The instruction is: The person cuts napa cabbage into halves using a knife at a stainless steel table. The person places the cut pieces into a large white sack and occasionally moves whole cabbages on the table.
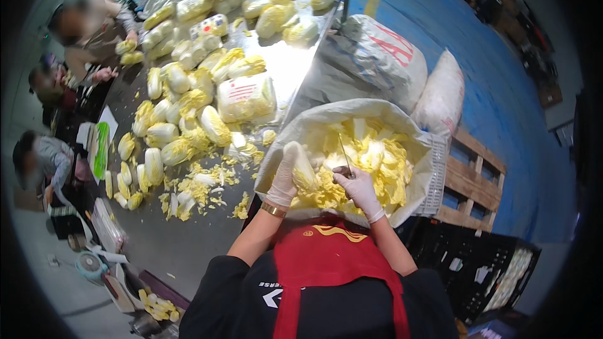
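My gloved left hand [284, 182] grips a small napa cabbage head [303, 168], pale end up, over the left part of a white woven sack [421, 188]. The knife [345, 150] is in my gloved right hand [362, 189], its thin blade pointing away from me above the sack's open mouth. Loose yellow cabbage leaves [393, 176] fill the sack. On the metal table [188, 249] to the left lie many napa cabbage heads [162, 134], leaf scraps [200, 188] and a clear bag of cabbages [246, 99] with red print.
Full woven sacks [400, 56] stand beyond the open one, with a wooden pallet [464, 176] at its right. Black crates [471, 263] are at the lower right. Across the table, a person [96, 33] handles cabbages; another person [49, 160] is farther down.
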`<action>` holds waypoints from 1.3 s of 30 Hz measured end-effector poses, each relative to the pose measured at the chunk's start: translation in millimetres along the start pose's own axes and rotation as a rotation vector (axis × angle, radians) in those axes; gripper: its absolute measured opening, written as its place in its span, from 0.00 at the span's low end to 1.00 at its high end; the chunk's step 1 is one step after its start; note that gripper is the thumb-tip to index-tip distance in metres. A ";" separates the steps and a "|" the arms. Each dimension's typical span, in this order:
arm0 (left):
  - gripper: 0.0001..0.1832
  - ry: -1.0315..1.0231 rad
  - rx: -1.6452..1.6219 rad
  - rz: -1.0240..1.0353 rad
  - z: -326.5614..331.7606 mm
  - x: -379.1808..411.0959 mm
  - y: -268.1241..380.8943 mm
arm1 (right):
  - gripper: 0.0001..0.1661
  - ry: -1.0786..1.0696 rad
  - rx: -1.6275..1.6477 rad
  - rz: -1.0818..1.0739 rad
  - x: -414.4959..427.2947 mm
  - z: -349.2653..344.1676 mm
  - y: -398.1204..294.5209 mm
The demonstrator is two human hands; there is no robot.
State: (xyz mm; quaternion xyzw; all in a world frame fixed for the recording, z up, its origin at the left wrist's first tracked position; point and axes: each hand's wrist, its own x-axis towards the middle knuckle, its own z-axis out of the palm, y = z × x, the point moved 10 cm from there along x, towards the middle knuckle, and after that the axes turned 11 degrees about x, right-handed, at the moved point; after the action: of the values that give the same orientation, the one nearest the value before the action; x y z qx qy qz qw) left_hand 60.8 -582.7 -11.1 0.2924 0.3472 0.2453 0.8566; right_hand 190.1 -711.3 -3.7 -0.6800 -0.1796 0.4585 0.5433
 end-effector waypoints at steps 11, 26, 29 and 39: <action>0.23 0.824 0.021 0.501 -410.5 -94.1 228.8 | 0.14 0.079 0.008 0.127 -3.4 6.0 18.3; 0.36 0.170 2.402 1.047 -74.4 107.7 186.5 | 0.15 0.041 0.534 0.239 -62.7 32.2 30.9; 0.33 0.305 2.598 1.234 -90.6 138.1 173.8 | 0.17 -0.068 0.900 0.248 -89.0 41.7 44.6; 0.31 0.078 2.010 0.592 -49.5 138.2 253.1 | 0.14 -0.165 0.593 0.328 -119.7 49.5 68.6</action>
State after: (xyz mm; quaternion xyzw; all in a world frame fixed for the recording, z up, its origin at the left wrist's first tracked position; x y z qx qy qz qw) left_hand 57.5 -300.8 67.3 0.9346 0.3330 0.0527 0.1132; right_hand 70.5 -795.4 -13.8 -0.4732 0.0298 0.6253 0.6198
